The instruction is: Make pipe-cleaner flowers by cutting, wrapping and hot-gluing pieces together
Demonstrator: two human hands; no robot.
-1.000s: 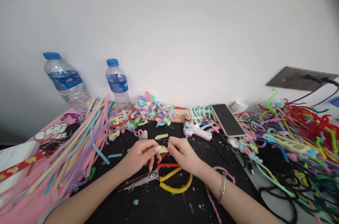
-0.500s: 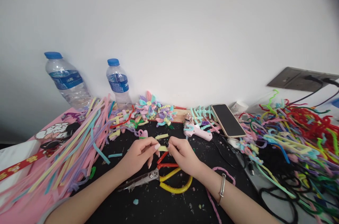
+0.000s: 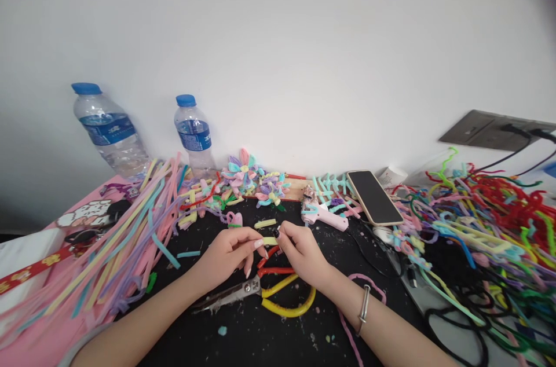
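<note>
A short pale-yellow pipe cleaner piece (image 3: pixel 270 241) is stretched between my two hands. My left hand (image 3: pixel 237 248) pinches one end between thumb and fingertips, and my right hand (image 3: pixel 300 246) pinches the other. Just beyond them a second yellow pipe cleaner piece (image 3: pixel 264 223) lies on the black mat (image 3: pixel 243 332). Below my hands rest scissors (image 3: pixel 256 289) with yellow and red handles, partly covered by my right hand. A pink glue gun (image 3: pixel 324 216) lies beyond my right hand. Left of my left hand is a short blue pipe cleaner piece (image 3: pixel 189 254).
Long pastel pipe cleaners (image 3: pixel 125 234) spread over the left side. Two water bottles (image 3: pixel 194 132) stand by the wall. Fuzzy flowers (image 3: pixel 243 170) sit at the back. A phone (image 3: pixel 375 197) and a tangled heap of coloured pipe cleaners (image 3: pixel 490 234) occupy the right.
Both hands have shifted very slightly to the right with the yellow piece. My fingertips are a little farther apart, showing more of it. The surrounding things stay put.
</note>
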